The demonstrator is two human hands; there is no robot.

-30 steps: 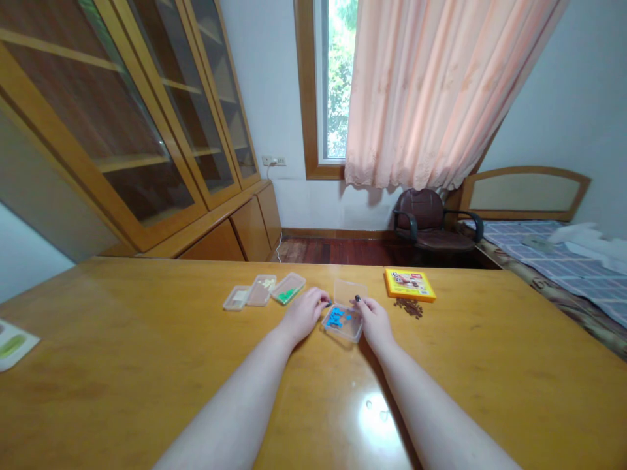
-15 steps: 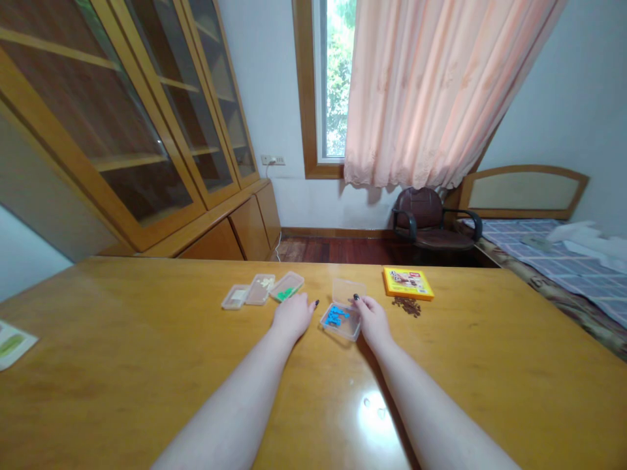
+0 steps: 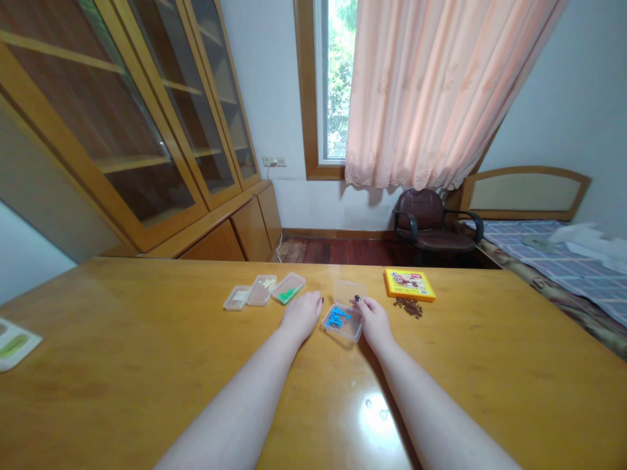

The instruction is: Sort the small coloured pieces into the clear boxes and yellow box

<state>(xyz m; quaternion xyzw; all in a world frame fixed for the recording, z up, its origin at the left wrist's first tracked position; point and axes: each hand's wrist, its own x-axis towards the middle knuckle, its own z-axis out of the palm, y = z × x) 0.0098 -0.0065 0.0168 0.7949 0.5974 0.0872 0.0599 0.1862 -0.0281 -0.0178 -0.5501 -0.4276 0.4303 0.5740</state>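
Toward the far edge of the worktop (image 3: 147,352), the right hand (image 3: 376,321) pinches the open plastic box (image 3: 351,331), seemingly steadying blue pieces (image 3: 337,317) whose next handling wants delicacy; the left hand (image 3: 302,316) is curled, its grip hidden.

Window (image 3: 332,147): I see bright foliage (image 3: 341,85) outside
Curtain (image 3: 435,98): pink — beside the pane
Cabinet (image 3: 161,124): glass-doored, on my left
Chair (image 3: 422,214): brown, black-armed
Floor (image 3: 337,251): dark reddish wood
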